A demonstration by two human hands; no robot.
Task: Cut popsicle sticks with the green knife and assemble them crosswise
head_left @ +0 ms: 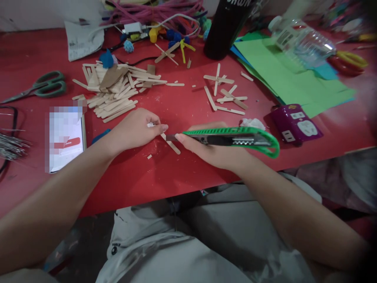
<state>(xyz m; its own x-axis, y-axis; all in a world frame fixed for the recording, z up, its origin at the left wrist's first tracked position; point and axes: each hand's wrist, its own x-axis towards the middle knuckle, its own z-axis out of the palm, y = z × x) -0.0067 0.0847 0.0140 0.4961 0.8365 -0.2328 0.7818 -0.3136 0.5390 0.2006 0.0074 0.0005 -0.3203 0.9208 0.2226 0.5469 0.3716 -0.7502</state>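
Observation:
My left hand [140, 125] is closed on a wooden craft stick [172, 145], pinching its far end between thumb and fingers over the red table. A green utility knife [250, 138] lies in my right hand [203, 147], gripped near its front, with its handle pointing right. Its short blade tip meets the stick just beside my left thumb; whether it is cutting into the wood I cannot tell. A small wood chip [149, 156] rests on the table below my left hand. My left fingers partly hide the stick's upper end.
Beyond my left hand is a pile of craft sticks [118, 102]; crossed sticks [218, 79] lie to the right. Green scissors [50, 84] and a phone [67, 137] sit left. A purple plug adapter [296, 125], green paper [271, 67], plastic bottle [306, 41] and black tumbler [225, 29] stand around.

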